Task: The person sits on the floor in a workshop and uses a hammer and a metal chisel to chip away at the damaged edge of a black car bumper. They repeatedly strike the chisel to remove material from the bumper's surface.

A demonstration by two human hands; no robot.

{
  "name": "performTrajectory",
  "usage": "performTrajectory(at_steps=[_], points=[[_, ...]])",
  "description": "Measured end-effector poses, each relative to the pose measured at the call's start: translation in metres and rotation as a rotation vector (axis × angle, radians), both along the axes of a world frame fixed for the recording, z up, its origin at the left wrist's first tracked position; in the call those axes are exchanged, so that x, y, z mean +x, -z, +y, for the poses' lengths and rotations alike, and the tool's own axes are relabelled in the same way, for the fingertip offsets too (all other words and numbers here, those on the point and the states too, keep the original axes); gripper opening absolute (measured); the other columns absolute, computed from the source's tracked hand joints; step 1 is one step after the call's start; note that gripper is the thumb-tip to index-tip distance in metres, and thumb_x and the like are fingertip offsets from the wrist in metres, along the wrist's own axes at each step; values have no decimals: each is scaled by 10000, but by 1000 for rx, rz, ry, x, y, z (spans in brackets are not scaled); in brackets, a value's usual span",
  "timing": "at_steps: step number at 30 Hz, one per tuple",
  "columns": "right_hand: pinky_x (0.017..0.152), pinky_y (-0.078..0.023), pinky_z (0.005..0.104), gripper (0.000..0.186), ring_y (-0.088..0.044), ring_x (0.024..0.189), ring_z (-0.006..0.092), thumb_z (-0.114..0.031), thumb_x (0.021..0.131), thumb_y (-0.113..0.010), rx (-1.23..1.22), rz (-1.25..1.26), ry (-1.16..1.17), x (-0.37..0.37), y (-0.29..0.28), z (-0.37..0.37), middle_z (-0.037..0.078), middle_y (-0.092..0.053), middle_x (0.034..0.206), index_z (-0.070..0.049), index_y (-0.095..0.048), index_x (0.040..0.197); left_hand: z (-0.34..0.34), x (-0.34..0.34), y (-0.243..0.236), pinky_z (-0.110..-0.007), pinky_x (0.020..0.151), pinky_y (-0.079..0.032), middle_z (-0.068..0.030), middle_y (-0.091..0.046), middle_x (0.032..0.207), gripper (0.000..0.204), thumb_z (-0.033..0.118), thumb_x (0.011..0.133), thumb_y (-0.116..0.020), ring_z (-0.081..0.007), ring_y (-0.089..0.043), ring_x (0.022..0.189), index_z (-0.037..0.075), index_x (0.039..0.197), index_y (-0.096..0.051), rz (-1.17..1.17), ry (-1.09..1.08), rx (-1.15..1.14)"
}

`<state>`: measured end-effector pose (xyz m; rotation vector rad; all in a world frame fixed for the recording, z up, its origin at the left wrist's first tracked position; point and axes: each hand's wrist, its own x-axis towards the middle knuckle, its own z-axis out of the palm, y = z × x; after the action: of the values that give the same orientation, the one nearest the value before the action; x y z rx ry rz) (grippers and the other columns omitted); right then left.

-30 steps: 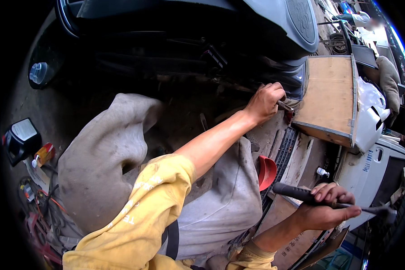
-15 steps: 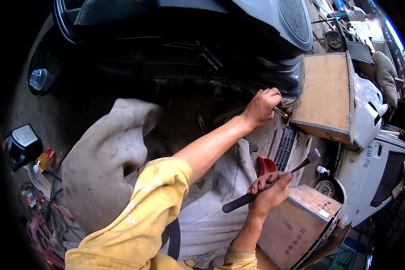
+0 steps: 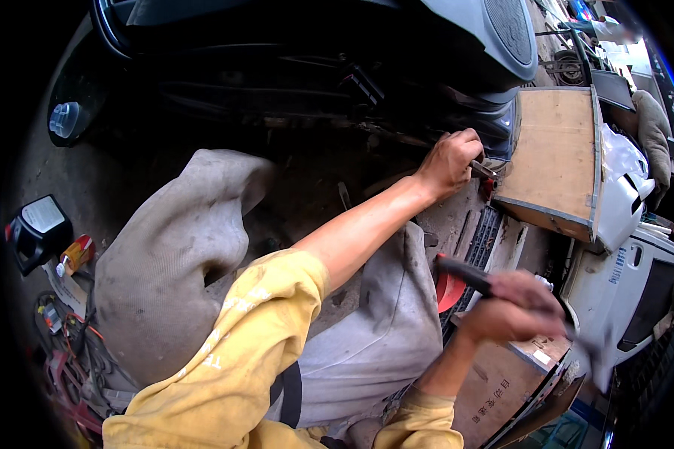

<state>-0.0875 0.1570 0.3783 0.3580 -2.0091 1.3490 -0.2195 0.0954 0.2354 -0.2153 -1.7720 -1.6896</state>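
While the yellow sleeves (image 3: 232, 352) of both arms come in from the lower edge of view, the right elbow is cut off there and the short visible stretch of forearm slants up to the right. At its end the right hand (image 3: 513, 305) is closed round the handle of a hammer (image 3: 466, 275), whose butt points to the upper left and whose head points to the lower right. Blur softens the fingers and smears the head, so its shape is hard to make out. Hand and hammer are above the upper edge of a brown box (image 3: 487, 389) with printed marks.

Farther forward, the left arm reaches, nearly straight, across the grey trousers (image 3: 382, 329), and the left hand (image 3: 451, 161) is curled with its back upward, gripping a metal rod (image 3: 484, 170). The rod sticks out of the fist near the left edge of a wooden crate (image 3: 550, 157); its other end is hidden in the fingers, and I cannot tell what the tip meets. A red curved piece (image 3: 449, 292) is partly covered by the hammer handle.

Beyond the 2 hands, a dark moulded panel (image 3: 457, 37) is cut off at the top, with deep shadow hiding details beneath it. At the far upper right, a person (image 3: 614, 31) is small and indistinct.
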Motion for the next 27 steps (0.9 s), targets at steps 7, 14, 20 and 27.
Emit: performTrajectory(at_steps=[7, 14, 20, 27], points=[[331, -358, 265, 462, -372, 366, 119, -451, 998, -349, -356, -797, 197, 86, 69, 31, 33, -352, 524, -69, -349, 739, 3, 27, -4, -367, 737, -438, -105, -575, 870, 239, -138, 590, -512, -307, -579, 845, 26, 756, -565, 52, 85, -89], [342, -363, 286, 485, -378, 367, 146, -488, 989, -332, -510, -1067, 190, 152, 71, 33, 54, -367, 522, -62, -356, 759, -5, 37, 9, -364, 713, -423, -81, -580, 882, 229, -122, 601, -575, -277, -580, 843, 27, 775, -569, 18, 96, -177], [338, -354, 285, 480, -370, 366, 143, -499, 983, -342, -566, -1151, 328, 185, 99, 48, 46, -357, 518, -74, -364, 763, -23, 26, 10, -373, 682, -434, -99, -588, 861, 210, -142, 628, -533, -305, -584, 786, 20, 757, -567, 37, 24, -261], [357, -373, 279, 440, -399, 385, 147, -434, 1002, -343, -611, -1151, 267, 174, 95, 50, 60, -391, 538, -54, -382, 786, -24, 15, 13, -402, 691, -471, -124, -583, 851, 193, -123, 662, -492, -340, -590, 795, 12, 769, -580, -108, 21, -317]])
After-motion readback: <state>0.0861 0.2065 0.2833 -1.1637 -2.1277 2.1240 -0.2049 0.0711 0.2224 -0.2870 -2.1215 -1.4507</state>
